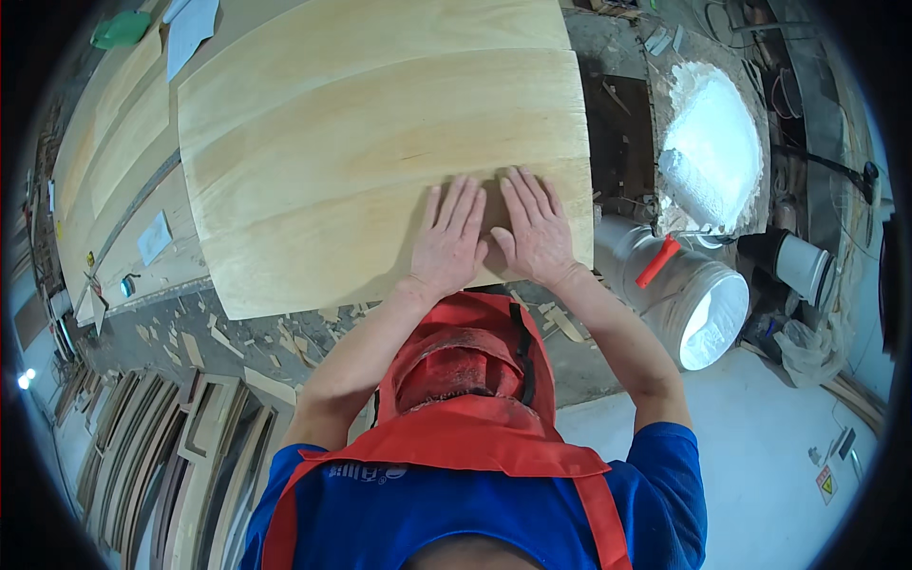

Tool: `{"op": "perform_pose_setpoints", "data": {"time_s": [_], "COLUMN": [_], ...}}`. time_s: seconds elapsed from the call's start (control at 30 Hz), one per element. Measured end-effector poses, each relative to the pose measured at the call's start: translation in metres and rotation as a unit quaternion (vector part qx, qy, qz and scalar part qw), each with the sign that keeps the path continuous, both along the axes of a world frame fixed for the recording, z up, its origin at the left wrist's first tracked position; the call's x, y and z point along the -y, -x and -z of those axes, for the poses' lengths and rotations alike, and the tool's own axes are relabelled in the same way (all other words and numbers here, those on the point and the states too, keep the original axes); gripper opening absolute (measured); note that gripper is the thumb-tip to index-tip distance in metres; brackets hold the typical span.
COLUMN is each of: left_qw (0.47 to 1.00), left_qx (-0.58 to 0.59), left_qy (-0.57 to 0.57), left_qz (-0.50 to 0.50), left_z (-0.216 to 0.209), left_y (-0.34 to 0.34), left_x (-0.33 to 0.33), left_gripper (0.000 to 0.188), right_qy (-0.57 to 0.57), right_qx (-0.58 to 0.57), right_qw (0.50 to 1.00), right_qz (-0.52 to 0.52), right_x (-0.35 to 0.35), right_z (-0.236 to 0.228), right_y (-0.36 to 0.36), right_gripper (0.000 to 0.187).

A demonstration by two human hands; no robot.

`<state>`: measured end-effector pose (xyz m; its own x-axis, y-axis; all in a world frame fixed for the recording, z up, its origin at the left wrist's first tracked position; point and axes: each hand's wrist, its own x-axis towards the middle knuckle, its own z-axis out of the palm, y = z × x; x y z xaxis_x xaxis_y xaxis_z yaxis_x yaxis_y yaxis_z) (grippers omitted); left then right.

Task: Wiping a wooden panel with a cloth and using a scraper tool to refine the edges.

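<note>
A large pale wooden sheet (361,152) with lengthwise grain lies across the worktable. Near its front right corner, my left hand (450,237) rests flat on the wood, fingers stretched forward. Beside it my right hand (536,226) also lies palm down on the sheet, its thumb pointing toward the left hand. The two hands are close together but apart at the fingers. Neither holds anything. Just below them, the sheet's near edge meets my red apron (470,370).
Right of the sheet, white powder (717,147) is heaped on a board. A red-handled tool (658,262) lies by a white bucket (714,318). Wood scraps (218,337) litter the area below the sheet's edge. Many wooden strips (152,456) stand at lower left; papers (154,237) lie farther left.
</note>
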<state>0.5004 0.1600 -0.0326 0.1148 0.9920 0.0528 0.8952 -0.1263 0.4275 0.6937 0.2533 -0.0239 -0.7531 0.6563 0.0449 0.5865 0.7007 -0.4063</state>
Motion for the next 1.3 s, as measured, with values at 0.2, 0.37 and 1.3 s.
{"op": "perform_pose_setpoints", "data": {"time_s": [0.2,0.37,1.3], "left_qw": [0.995,0.994,0.998], "left_qx": [-0.052,-0.063,-0.053], "left_qy": [0.011,0.018,0.019], "left_qz": [-0.09,-0.091,-0.039], "left_z": [0.004,0.006,0.014], "left_y": [0.016,0.018,-0.008], "left_x": [0.016,0.017,-0.007], "left_gripper": [0.075,0.074,0.069], "right_qy": [0.014,-0.015,0.013], "right_qx": [-0.024,-0.004,0.007], "right_qw": [0.998,1.0,1.0], "right_qz": [-0.048,0.021,0.002], "right_x": [0.004,-0.002,0.006], "right_z": [0.007,0.013,0.01], "right_y": [0.051,0.029,0.024], "right_gripper": [0.071,0.072,0.073]}}
